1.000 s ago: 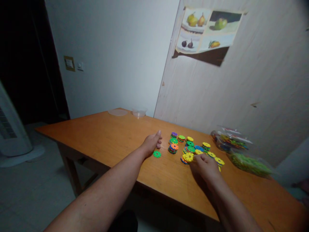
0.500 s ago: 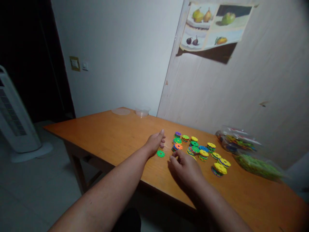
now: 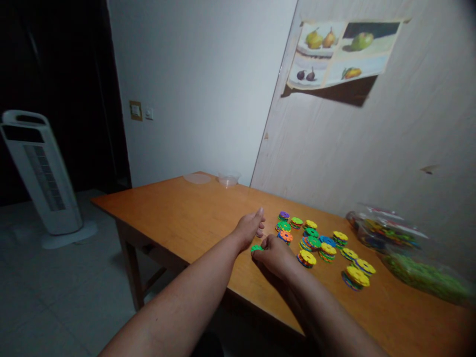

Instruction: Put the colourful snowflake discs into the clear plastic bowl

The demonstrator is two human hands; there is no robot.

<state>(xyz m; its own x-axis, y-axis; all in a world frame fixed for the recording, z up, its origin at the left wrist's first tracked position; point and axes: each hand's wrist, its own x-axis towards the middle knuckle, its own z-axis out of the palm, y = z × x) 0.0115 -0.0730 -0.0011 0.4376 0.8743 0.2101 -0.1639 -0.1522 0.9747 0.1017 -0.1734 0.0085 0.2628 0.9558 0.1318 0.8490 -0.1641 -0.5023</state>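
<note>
A green flower-shaped plastic disc (image 3: 256, 249) is at the fingertips of my right hand (image 3: 277, 257), its thumb and fingers pinched at the disc's right edge. Just behind the disc, my left hand (image 3: 248, 231) rests on its side on the table with the thumb up and the fingers curled in. Whatever those fingers may hold is hidden. To the right of both hands stand several short stacks of flower-shaped discs. Closest are a stack topped with orange (image 3: 285, 237), one topped with green (image 3: 283, 226) and one topped with yellow (image 3: 307, 258).
The wooden table (image 3: 167, 208) meets the wall behind it. A clear plastic bowl (image 3: 228, 179) and a flat round lid (image 3: 197, 178) lie at the far edge. Bags of coloured pieces (image 3: 390, 230) and green pieces (image 3: 424, 277) lie at right. A white tower fan (image 3: 44, 173) stands left.
My right hand has moved left from beside the stacks to the green disc and now pinches it. My left hand keeps its place by the disc. The whole view has shifted slightly.
</note>
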